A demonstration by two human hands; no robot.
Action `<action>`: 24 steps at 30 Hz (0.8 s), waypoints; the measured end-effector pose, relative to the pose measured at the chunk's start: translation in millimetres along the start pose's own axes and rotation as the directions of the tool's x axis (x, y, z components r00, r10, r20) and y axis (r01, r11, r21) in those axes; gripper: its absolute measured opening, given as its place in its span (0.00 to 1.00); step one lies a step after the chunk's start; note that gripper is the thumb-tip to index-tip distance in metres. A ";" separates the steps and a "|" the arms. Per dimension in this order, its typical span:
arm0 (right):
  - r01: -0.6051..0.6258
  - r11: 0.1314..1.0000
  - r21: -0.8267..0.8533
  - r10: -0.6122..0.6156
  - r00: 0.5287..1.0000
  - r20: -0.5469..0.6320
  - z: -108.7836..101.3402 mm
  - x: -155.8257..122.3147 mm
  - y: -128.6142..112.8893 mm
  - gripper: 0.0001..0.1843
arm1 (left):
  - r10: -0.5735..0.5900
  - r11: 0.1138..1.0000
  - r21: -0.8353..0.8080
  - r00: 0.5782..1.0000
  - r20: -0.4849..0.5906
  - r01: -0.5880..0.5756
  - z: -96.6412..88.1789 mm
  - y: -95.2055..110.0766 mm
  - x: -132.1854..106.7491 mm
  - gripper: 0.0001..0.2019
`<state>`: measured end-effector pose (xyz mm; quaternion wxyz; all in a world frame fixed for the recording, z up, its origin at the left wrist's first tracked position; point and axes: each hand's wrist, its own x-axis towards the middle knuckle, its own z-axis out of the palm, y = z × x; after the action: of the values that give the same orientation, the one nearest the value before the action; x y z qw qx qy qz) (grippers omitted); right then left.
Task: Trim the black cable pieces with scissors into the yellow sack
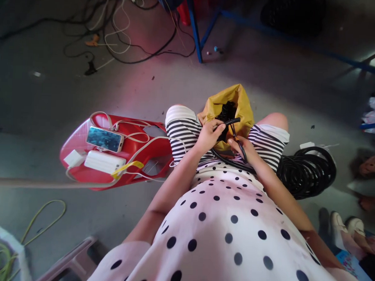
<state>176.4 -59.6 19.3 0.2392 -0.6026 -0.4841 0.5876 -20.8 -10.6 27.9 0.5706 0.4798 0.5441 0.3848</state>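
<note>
Close to its free end, a black corrugated tube point(232, 122) is pinched in my left hand point(210, 136). My right hand point(246, 149) is wrapped round scissors point(236, 136) with dark handles and an orange part near the pivot. Their blades point up at the tube, close to its end; whether they touch it I cannot tell. Below both hands a yellow bag point(246, 105) stands with its mouth spread between my knees. Black pieces point(228, 110) lie inside it. More of the tube runs across my lap towards a black coil point(307, 172) on the floor at the right.
On the left stands a red stool point(138, 146) bearing a phone point(104, 139), a white power bank point(104, 162) and cables. Tangled cords point(117, 31) lie on the floor ahead, by a blue metal frame point(196, 30). Another person's feet point(347, 228) show at right.
</note>
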 end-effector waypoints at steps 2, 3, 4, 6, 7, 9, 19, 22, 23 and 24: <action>0.012 1.000 -0.019 -0.012 1.000 0.003 1.4 0.2 -4.6 0.41 | 0.023 0.999 0.025 1.000 0.015 -0.023 0.4 0.4 0.4 0.10; 0.017 0.999 -0.029 -0.017 1.000 0.003 1.6 0.7 -6.6 0.41 | 0.034 0.999 0.038 0.999 0.021 -0.035 0.2 1.2 0.6 0.08; 0.022 0.999 -0.039 -0.022 1.000 0.003 1.6 1.2 -8.2 0.41 | 0.045 0.998 0.052 0.999 0.025 -0.047 -0.1 2.1 0.9 0.06; 0.034 0.998 -0.050 -0.034 0.999 0.004 1.3 2.0 -10.0 0.41 | 0.064 0.995 0.080 0.998 0.028 -0.066 -0.5 3.5 1.3 0.03; 0.036 0.998 -0.051 -0.036 0.999 0.005 1.2 2.2 -10.3 0.41 | 0.071 0.993 0.095 0.997 0.028 -0.073 -0.6 3.7 1.5 0.03; 0.030 0.998 -0.052 -0.029 1.000 0.006 1.1 2.6 -10.1 0.41 | 0.080 0.989 0.124 0.996 0.029 -0.083 -0.6 2.9 1.9 0.03; 0.013 0.999 -0.046 -0.012 1.000 0.018 -2.2 4.3 -13.7 0.45 | 0.118 0.965 0.219 0.985 0.128 -0.144 -4.5 -0.6 7.2 0.07; 0.043 0.999 -0.019 -0.041 0.996 0.083 -6.8 2.8 -16.0 0.46 | 0.098 0.954 0.259 0.975 0.201 -0.149 -7.6 2.3 8.3 0.08; 0.053 0.998 -0.021 -0.050 0.994 0.097 -8.2 2.3 -15.9 0.46 | 0.094 0.952 0.264 0.970 0.224 -0.153 -9.0 3.4 8.8 0.09; 0.060 0.998 -0.029 -0.057 0.993 0.105 -9.4 2.0 -15.4 0.46 | 0.094 0.951 0.264 0.966 0.242 -0.158 -10.6 4.5 9.6 0.09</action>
<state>180.2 -48.9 33.3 0.2209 -0.5603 -0.5229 0.6032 -29.8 1.0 30.4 0.5290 0.6306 0.4928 0.2823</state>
